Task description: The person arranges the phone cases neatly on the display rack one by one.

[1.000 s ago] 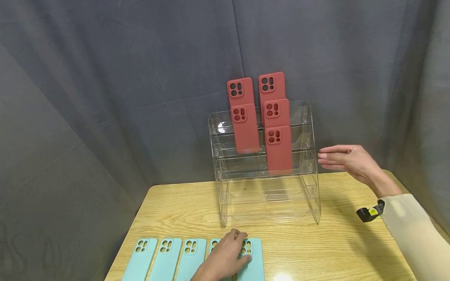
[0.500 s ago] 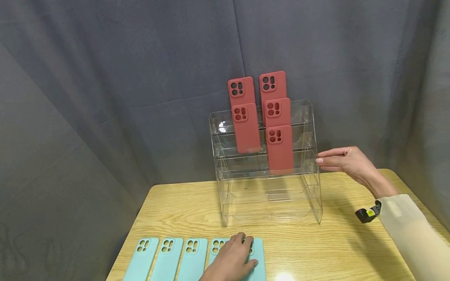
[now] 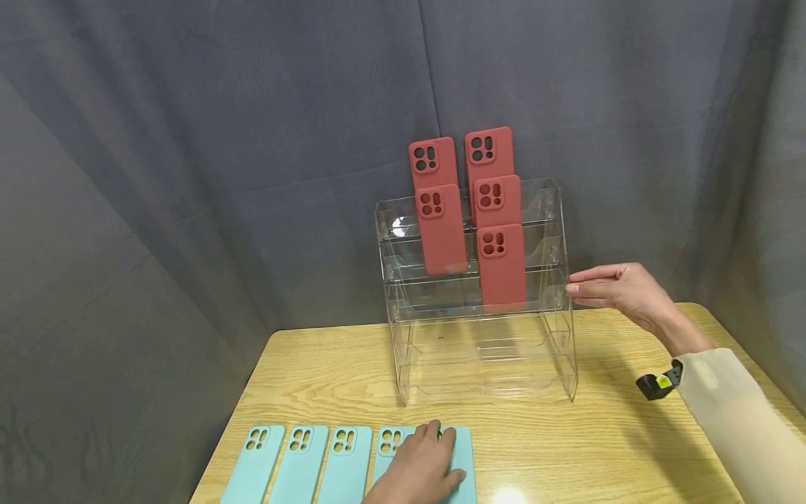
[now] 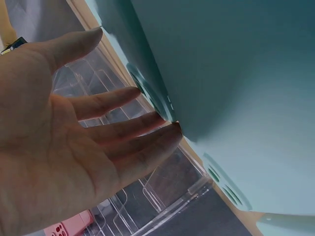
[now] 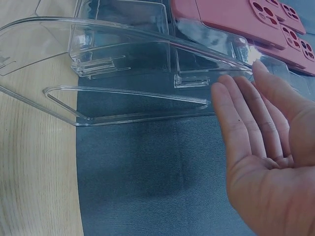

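Directly in front of the clear rack (image 3: 434, 313), the rightmost teal phone case (image 3: 464, 465) lies flat beneath the left hand (image 3: 417, 467). This hand is spread, thumb out near the case's right edge and fingers reaching over its end with the camera holes; whether they touch it is hard to tell. Four more teal cases (image 3: 344, 465) lie side by side, continuing the row to the front left of the rack. At the rack's right side, the right hand (image 3: 632, 294) holds its fingers straight and together, tips against or just beside the side panel. Five red phone cases (image 3: 502, 280) stand in the rack's upper three tiers, three in the right column and two in the left. Under the rack is a wood-grain counter (image 3: 535, 448); behind it hangs a grey curtain (image 3: 252, 140). A pale sleeve (image 3: 730, 413) and a small black device (image 3: 658, 383) at the wrist show right of the rack.
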The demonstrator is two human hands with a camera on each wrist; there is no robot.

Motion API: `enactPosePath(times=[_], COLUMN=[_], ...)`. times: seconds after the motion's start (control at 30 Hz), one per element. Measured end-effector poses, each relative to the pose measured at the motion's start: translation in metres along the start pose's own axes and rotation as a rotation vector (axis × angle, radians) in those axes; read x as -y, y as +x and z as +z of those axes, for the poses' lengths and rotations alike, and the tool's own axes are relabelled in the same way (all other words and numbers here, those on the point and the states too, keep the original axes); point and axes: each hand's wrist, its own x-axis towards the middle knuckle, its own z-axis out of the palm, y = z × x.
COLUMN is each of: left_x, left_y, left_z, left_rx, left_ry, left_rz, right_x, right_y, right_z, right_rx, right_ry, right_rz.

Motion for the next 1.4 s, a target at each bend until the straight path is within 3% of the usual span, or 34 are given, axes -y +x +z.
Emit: enactPosePath(times=[0.4,0.7,0.93,1.23,1.4], left_x=[-0.011,-0.020,-0.027,-0.033,-0.034], left_y=[0.007,0.009,0.012,0.014,0.016], left_z=[-0.002,-0.002,-0.001,-0.002,-0.003], left_rx=[-0.004,0.002,0.081,0.042,0.041], left_ry=[0.039,0.054,0.093,-0.043,-0.066], left_rz=[0.033,-0.012,-0.054,-0.058,-0.082], right_x=[0.001,0.001,0.001,0.001,0.001], right_y=[-0.001,0.000,0.000,0.000,0.000], right_z=[0.001,0.001,0.000,0.001,0.002], right_rx=[-0.014,-0.019,-0.016,-0.016,-0.011], right_ry=[-0.061,-0.076,-0.039,-0.078,-0.071], right_rz=[0.023,0.035,0.025,0.035,0.033])
